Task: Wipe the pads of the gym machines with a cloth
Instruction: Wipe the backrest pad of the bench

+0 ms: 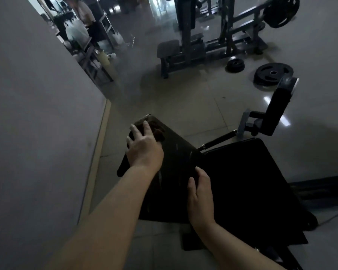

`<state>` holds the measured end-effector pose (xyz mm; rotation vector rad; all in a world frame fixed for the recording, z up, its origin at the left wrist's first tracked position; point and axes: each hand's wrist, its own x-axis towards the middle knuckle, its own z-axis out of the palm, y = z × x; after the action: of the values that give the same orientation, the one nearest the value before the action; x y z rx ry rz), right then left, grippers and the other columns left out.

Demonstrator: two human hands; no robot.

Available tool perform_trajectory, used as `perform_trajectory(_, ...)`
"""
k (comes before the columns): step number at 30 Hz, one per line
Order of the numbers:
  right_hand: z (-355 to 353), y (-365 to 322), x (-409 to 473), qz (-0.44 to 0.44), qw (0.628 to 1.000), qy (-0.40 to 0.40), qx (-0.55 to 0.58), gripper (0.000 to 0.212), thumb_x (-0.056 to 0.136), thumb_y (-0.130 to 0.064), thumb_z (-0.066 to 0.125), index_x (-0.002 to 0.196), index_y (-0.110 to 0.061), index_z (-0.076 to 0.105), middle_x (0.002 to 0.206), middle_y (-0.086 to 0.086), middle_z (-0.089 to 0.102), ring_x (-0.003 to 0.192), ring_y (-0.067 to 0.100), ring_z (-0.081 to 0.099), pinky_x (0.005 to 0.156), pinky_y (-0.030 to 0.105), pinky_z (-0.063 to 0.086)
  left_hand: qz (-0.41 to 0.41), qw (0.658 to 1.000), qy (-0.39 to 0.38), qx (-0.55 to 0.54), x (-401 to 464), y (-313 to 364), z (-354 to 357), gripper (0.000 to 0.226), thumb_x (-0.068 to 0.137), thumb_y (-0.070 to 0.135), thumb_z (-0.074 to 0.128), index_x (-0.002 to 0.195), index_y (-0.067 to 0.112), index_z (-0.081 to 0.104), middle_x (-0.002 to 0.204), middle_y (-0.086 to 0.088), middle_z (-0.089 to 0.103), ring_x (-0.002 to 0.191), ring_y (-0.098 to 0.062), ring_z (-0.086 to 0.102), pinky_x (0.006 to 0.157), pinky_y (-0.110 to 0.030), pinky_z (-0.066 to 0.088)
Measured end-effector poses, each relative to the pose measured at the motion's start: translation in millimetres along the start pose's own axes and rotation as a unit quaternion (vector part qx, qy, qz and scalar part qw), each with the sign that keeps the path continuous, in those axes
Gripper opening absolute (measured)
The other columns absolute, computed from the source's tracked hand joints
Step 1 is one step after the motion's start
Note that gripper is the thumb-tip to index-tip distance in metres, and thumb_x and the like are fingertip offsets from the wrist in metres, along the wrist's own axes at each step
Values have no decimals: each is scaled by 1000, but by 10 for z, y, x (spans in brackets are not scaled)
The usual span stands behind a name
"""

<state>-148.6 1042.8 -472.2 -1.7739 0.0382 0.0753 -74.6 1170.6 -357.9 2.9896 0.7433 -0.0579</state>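
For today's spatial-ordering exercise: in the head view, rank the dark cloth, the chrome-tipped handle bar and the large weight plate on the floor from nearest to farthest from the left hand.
From the left hand:
1. Dark cloth, under its fingers.
2. Handle bar, to its right.
3. Large weight plate, far right on the floor.

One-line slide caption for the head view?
Left hand presses dark cloth on black gym pad; right hand steadies it.

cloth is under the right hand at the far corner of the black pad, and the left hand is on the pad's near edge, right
Not quite: the hands are swapped. In the head view the left hand presses the dark cloth at the far corner of the black pad, and the right hand is on the pad's near edge.
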Motion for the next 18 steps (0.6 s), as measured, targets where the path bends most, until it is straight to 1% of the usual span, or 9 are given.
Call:
perform_trajectory(3,-52,57,136,7,1000,-19,-10,43,100,-25,41,141,-15,37,143,2,40,127,13,43,105,30,38,16,999,4,31,-544,-74,61,69,97,25,46,152,27,4,160,-11,-5,144,-36,15,111,-42,30)
perform_trajectory(5,-70,84,204,8,999,-31,-15,43,100,-27,40,142,-16,36,144,1,40,129,14,42,107,39,39,25,996,0,81,-918,-115,112,77,93,22,54,149,27,2,158,-11,-12,144,-34,16,109,-39,34)
perform_trajectory(6,-80,93,235,6,999,-39,-17,44,100,-28,40,142,-17,36,145,0,39,130,14,41,107,40,39,36,994,-4,103,-1081,-124,131,84,86,21,65,146,24,7,157,-14,-6,142,-36,24,105,-39,40)
perform_trajectory(8,-93,101,287,-2,998,-54,-20,45,100,-28,40,143,-17,35,147,0,38,132,13,40,109,36,36,53,988,-41,136,-1235,-150,164,101,53,12,90,136,14,32,150,-24,27,123,-45,49,84,-45,53)
perform_trajectory(9,-101,100,310,-7,998,-61,-23,45,100,-28,40,143,-17,35,147,0,37,132,13,39,110,32,35,59,985,-46,156,-1223,-176,187,104,39,7,93,130,9,43,142,-27,40,114,-48,55,74,-48,55)
perform_trajectory(10,-106,100,334,-14,997,-70,-27,45,100,-30,39,143,-16,35,148,0,37,133,10,37,110,29,33,58,983,-40,171,-1175,-193,208,101,35,3,93,126,5,50,138,-28,45,109,-50,57,69,-50,55)
perform_trajectory(13,-105,46,390,-37,992,-107,-54,57,96,-48,28,145,-19,33,150,-4,33,133,0,26,110,22,24,57,984,4,168,-910,-83,187,79,57,1,86,129,5,55,145,-26,38,119,-48,50,79,-47,54)
perform_trajectory(16,-94,-14,445,-66,986,-138,-67,62,93,-53,24,146,-21,31,152,-6,30,138,4,26,113,25,24,38,986,27,158,-470,34,162,66,92,13,56,149,14,24,158,-17,3,141,-40,23,106,-44,38)
perform_trajectory(18,-89,-28,501,-65,984,-150,-69,53,98,-43,35,147,-21,30,153,-7,27,139,8,26,115,28,25,24,988,28,153,-88,117,115,64,96,15,48,151,18,16,159,-15,-3,143,-38,18,111,-44,31)
